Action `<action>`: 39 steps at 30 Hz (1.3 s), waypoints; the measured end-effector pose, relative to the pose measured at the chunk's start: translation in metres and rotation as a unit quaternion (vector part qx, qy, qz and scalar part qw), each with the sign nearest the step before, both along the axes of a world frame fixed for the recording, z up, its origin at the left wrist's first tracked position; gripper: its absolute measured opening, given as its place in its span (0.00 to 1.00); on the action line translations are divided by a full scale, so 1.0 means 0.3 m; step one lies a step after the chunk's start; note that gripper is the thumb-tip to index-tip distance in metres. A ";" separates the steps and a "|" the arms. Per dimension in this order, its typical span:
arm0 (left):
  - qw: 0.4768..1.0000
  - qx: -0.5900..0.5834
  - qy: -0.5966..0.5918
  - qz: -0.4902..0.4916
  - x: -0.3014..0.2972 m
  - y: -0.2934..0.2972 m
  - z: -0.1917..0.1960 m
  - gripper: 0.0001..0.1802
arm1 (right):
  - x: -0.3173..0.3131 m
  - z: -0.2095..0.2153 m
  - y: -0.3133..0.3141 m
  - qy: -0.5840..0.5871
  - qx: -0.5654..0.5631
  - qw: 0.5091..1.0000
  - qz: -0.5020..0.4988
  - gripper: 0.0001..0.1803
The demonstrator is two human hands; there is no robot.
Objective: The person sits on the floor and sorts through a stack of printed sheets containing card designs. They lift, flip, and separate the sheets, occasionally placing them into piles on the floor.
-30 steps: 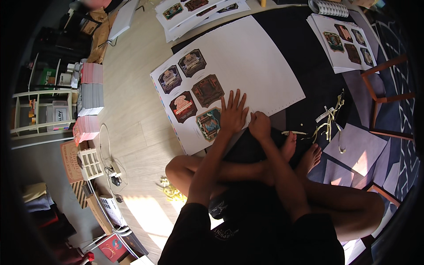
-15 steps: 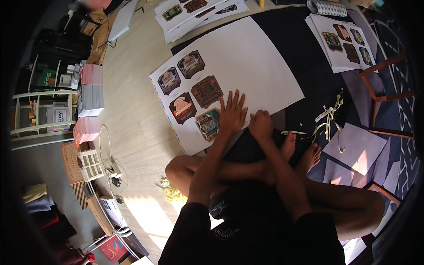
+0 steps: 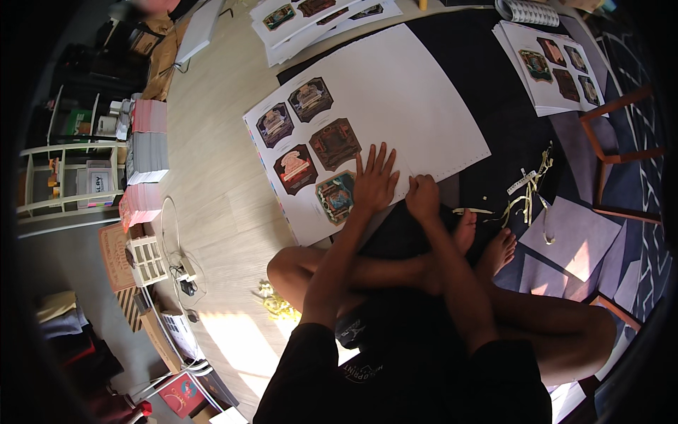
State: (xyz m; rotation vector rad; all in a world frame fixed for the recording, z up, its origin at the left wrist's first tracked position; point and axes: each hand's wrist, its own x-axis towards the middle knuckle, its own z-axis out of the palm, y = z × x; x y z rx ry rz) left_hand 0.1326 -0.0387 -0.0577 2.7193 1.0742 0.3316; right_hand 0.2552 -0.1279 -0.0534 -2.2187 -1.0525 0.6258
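A large white printed sheet (image 3: 417,99) lies before me, with several dark ornate label designs grouped toward its left side. My left hand (image 3: 376,178) rests flat on it near the close edge, fingers spread, beside a brown label (image 3: 335,145) and a teal one (image 3: 335,198). Just to the right, my right hand (image 3: 422,196) is closed at the sheet's near edge, its fingertips pressed together. Whatever those fingers pinch is hidden or too small to name.
Beneath the sheet spreads a black cloth (image 3: 508,106). More printed sheets are stacked at far right (image 3: 547,71) and at the top (image 3: 300,32). Yellowish strips (image 3: 530,201) lie right of my feet, near brown wooden frames (image 3: 600,166). Paper stacks (image 3: 146,152) stand at left.
The whole view has shifted slightly. My left hand stays flat on the sheet, and the right hand has barely moved, still closed at the near edge.
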 end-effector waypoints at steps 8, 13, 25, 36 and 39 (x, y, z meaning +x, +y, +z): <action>1.000 0.010 -0.005 0.000 -0.001 -0.001 -0.002 0.31 | -0.008 -0.001 0.002 -0.031 0.000 0.999 0.009 0.15; 1.000 0.014 0.001 0.000 0.007 -0.001 0.001 0.31 | -0.005 0.021 0.005 -0.014 -0.027 0.999 0.010 0.15; 1.000 0.017 0.000 0.000 0.000 -0.004 -0.007 0.30 | 0.028 0.029 -0.083 -0.030 0.058 0.995 -0.079 0.19; 1.000 -0.003 0.003 0.001 0.005 -0.006 0.016 0.31 | 0.022 -0.029 -0.036 0.107 0.102 0.980 -0.136 0.15; 1.000 -0.001 0.000 0.001 -0.004 -0.003 0.011 0.31 | 0.031 -0.046 -0.030 0.079 0.125 0.984 -0.096 0.15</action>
